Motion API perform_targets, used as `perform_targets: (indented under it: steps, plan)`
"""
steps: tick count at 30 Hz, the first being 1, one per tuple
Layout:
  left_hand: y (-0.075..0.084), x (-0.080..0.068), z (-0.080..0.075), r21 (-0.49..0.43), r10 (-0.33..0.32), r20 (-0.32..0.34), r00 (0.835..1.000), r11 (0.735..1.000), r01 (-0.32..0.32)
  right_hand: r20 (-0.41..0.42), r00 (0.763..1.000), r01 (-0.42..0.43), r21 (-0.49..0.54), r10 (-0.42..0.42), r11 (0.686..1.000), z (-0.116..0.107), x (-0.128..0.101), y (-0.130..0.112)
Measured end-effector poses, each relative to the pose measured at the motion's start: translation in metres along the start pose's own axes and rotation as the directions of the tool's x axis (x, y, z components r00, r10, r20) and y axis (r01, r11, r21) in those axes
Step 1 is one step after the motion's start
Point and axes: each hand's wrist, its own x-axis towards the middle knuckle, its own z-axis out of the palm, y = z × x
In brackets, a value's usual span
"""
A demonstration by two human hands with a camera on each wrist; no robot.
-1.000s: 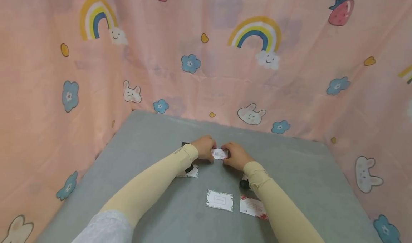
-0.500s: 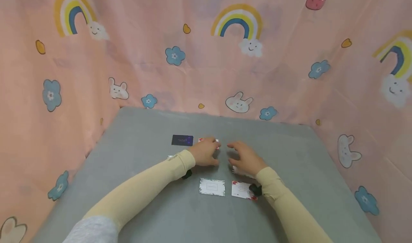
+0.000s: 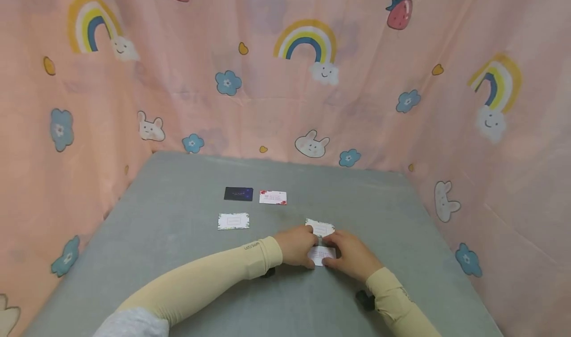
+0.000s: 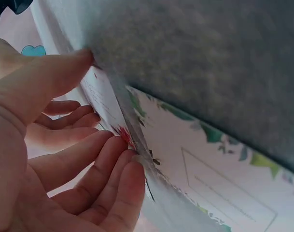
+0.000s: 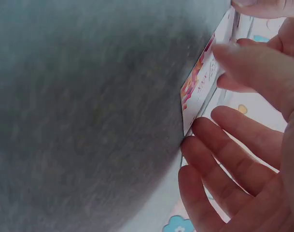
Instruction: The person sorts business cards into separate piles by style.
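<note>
In the head view a white card with red flower corners [image 3: 322, 255] lies on the grey table between both hands. My left hand [image 3: 295, 247] holds its left end, thumb on the near edge and fingers on the far edge. The right hand [image 3: 351, 255] holds the other end in the same way. Just beyond it lies a white card with green leaf edging [image 3: 320, 227], touched or partly covered by fingertips. The left wrist view also shows a leaf-edged card [image 4: 219, 174] close beneath that wrist; the left arm hides it from the head.
Farther back on the table [image 3: 187, 183] lie a dark purple card [image 3: 238, 194] and a red-flowered white card [image 3: 273, 197]. Nearer, at the left, is another leaf-edged card [image 3: 234, 221]. A pink curtain [image 3: 258, 114] with rainbows surrounds the table.
Both hands have let go of the red-flowered card at the back and moved nearer, taking hold of another red-flowered card. The head view has turned slightly right.
</note>
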Motion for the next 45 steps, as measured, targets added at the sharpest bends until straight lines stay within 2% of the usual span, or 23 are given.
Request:
perform_targets:
  steps: [9,14,18,24,28,31,37,45]
  plan:
    - [0.006,-0.001,-0.007,-0.078,-0.044,0.044,0.998,0.996,0.048,0.031,0.999,-0.01,-0.042,0.012,0.999,-0.001,-0.004,-0.005]
    - [0.007,-0.008,-0.005,-0.068,-0.072,0.041,0.997,0.995,0.075,0.045,0.999,-0.001,-0.055,0.003,0.999,0.002,-0.006,-0.01]
    - [0.01,-0.014,-0.002,-0.074,-0.096,0.039,0.995,0.992,0.099,0.093,0.995,-0.017,-0.036,0.021,0.999,0.004,-0.007,-0.012]
    - [0.015,-0.017,-0.001,-0.113,-0.129,0.037,0.991,0.985,0.132,0.085,0.996,-0.034,0.006,0.033,0.999,0.005,-0.011,-0.011]
    - [0.018,-0.017,-0.002,-0.168,-0.115,0.044,0.992,0.978,0.121,0.085,0.996,-0.036,0.019,0.034,0.999,0.005,-0.013,-0.008]
    - [0.016,-0.014,-0.001,-0.151,-0.104,0.046,0.994,0.982,0.11,0.073,0.997,-0.012,-0.007,0.013,1.0,0.003,-0.012,-0.008]
    - [0.009,-0.009,0.001,-0.054,-0.078,0.039,0.996,0.995,0.08,0.009,0.998,0.056,-0.104,-0.056,0.993,0.005,-0.012,-0.009]
    - [0.004,-0.012,0.0,-0.098,-0.022,0.01,1.0,0.995,0.023,-0.032,0.994,0.104,-0.118,-0.108,0.988,0.01,-0.013,-0.004]
